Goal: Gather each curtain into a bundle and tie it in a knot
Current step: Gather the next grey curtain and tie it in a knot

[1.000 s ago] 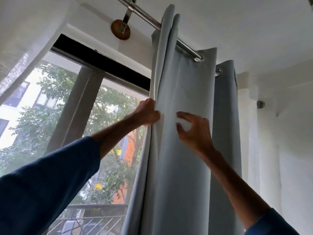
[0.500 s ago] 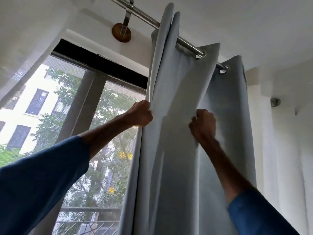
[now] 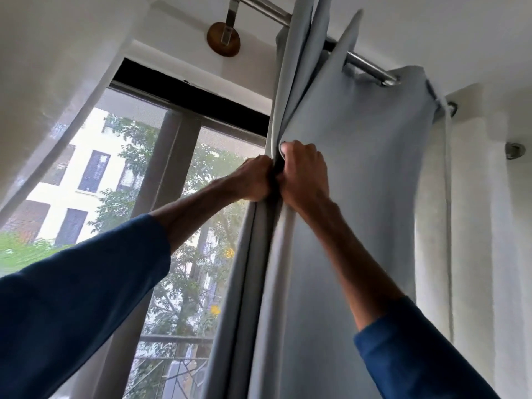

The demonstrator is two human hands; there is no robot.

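A pale grey curtain [image 3: 371, 168] hangs by eyelets from a metal rod [image 3: 365, 66] in front of the window. My left hand [image 3: 253, 180] grips the curtain's left folds at about head height. Right beside it, my right hand [image 3: 305, 177] grips a further fold of the same curtain, its fingers curled into the cloth. The two hands touch each other, with the gathered folds squeezed between them. Below the hands the cloth falls in narrow pleats.
A wooden-backed rod bracket [image 3: 224, 38] sits on the wall above the window [image 3: 161, 174]. A sheer white curtain [image 3: 49, 90] hangs at the left. The white wall [image 3: 489, 226] with a small metal knob [image 3: 514, 150] stands at the right.
My right hand has closed on a curtain fold and pulled it left until it meets my left hand. The curtain's right part has slid left along the rod.
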